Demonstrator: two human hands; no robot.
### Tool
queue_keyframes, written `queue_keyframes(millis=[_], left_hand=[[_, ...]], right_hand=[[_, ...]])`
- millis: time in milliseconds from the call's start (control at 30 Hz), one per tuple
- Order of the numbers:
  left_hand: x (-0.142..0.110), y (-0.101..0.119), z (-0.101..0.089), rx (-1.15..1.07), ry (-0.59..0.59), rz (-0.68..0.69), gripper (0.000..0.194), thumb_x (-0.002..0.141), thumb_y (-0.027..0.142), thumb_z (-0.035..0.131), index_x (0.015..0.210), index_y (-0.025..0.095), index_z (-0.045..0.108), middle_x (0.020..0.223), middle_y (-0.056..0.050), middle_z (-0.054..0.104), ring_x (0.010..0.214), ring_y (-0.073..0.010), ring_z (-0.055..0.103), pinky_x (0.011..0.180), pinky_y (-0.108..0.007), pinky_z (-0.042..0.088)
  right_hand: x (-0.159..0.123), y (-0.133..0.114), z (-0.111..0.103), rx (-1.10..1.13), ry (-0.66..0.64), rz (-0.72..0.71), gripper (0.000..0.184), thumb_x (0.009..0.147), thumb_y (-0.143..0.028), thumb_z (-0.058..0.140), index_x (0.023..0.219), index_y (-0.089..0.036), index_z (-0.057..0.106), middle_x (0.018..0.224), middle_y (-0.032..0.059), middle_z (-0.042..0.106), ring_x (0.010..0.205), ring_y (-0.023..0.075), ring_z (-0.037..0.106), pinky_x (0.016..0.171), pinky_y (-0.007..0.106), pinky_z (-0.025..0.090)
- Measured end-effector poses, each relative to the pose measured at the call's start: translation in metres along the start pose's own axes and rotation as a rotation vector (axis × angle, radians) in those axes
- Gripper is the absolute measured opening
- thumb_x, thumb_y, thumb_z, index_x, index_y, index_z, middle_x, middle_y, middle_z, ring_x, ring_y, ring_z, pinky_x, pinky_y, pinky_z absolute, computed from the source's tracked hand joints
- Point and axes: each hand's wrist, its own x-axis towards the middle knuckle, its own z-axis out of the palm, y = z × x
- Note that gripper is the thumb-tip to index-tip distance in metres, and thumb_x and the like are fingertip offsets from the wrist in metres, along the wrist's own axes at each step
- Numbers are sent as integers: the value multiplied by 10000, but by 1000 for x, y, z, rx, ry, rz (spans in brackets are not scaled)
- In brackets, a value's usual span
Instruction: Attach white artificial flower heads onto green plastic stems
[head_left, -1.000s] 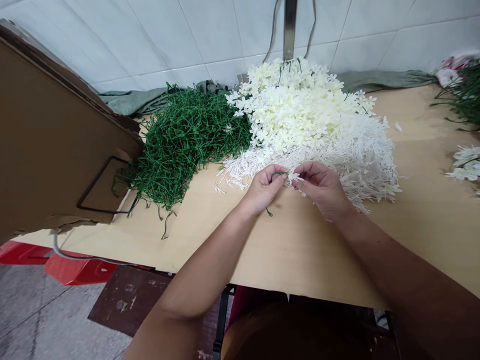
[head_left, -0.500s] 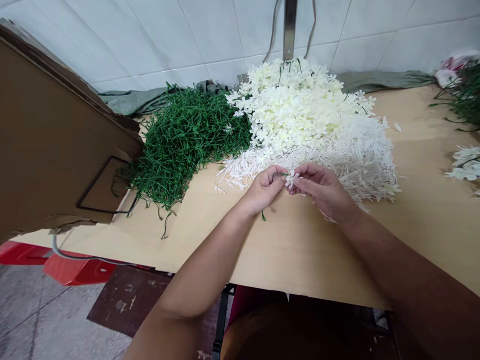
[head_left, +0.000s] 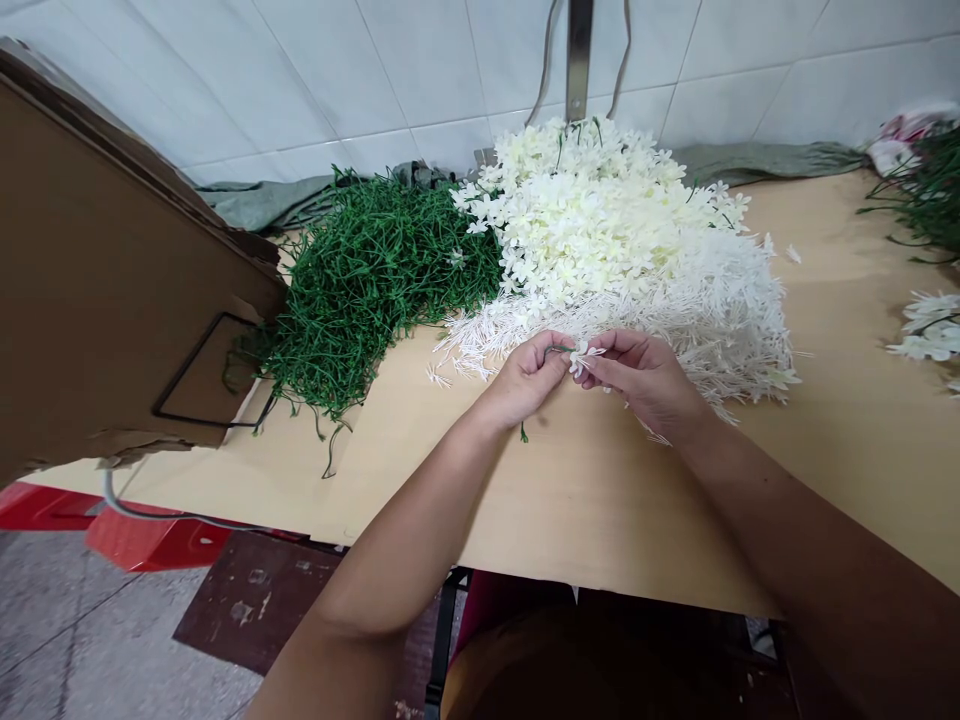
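My left hand is closed in a pinch on a thin green plastic stem. A white artificial flower sits at the stem's end, between the fingertips of both hands. My right hand pinches at the flower from the other side, and a thin white piece sticks out by its thumb. The fingers partly hide where flower and stem meet. A green stem tip hangs below my left hand. Just beyond the hands lie a heap of white sprigs and a heap of white flowers.
Left of the flowers is a pile of green stems. A cardboard box stands at the table's left, with a black wire frame against it. More white flowers lie far right. Red plastic stools are below the table.
Both hands stay almost in place. The flower has turned slightly between the fingertips, and the hanging green tip has shifted a little to the left.
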Motion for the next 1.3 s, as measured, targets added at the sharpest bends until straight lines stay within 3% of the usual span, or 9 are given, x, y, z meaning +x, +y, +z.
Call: queue_keyframes(millis=[300, 467, 567, 700, 967, 1300], left_hand=[[0, 1, 1, 60, -5, -18, 330, 695, 408, 695, 803, 160, 505, 565, 62, 527, 560, -64, 482, 576, -219, 343], [-3, 4, 4, 84, 15, -33, 306, 704, 389, 683, 825, 162, 518, 514, 87, 439, 484, -50, 384, 513, -210, 285], [-4, 3, 5, 36, 18, -34, 333, 706, 436, 665, 821, 160, 519, 511, 87, 393, 458, -45, 295, 473, -212, 216], [-2, -2, 3, 27, 8, -5, 367, 758, 514, 595, 738, 162, 494, 520, 74, 351, 470, -51, 261, 469, -220, 185], [-1, -5, 4, 37, 25, -19, 377, 738, 515, 631, 716, 159, 509, 528, 65, 377, 471, -45, 249, 479, -227, 178], [-2, -4, 3, 4, -30, -44, 474, 679, 601, 667, 671, 158, 498, 450, 84, 311, 416, -31, 216, 448, -221, 125]], right_hand=[[-2, 3, 3, -235, 37, -69, 206, 659, -321, 746, 675, -176, 601, 585, -10, 630, 521, 86, 522, 506, 238, 414], [-3, 5, 0, -276, 84, -98, 63, 683, -198, 668, 677, -178, 609, 559, -30, 598, 524, 78, 483, 513, 231, 367], [-1, 2, -2, -214, 114, -77, 66, 674, -160, 633, 628, -190, 595, 526, -41, 581, 515, 76, 477, 517, 228, 357], [0, -1, -4, -106, 114, -56, 78, 652, -166, 633, 604, -208, 589, 522, -45, 572, 552, 92, 517, 569, 243, 405], [-1, -3, 1, 109, 54, 63, 189, 575, -243, 759, 586, -216, 572, 563, -49, 570, 608, 115, 582, 710, 328, 542], [-2, -5, 2, 123, 76, 88, 309, 501, -301, 847, 588, -207, 566, 566, -64, 514, 571, 99, 563, 704, 361, 587]])
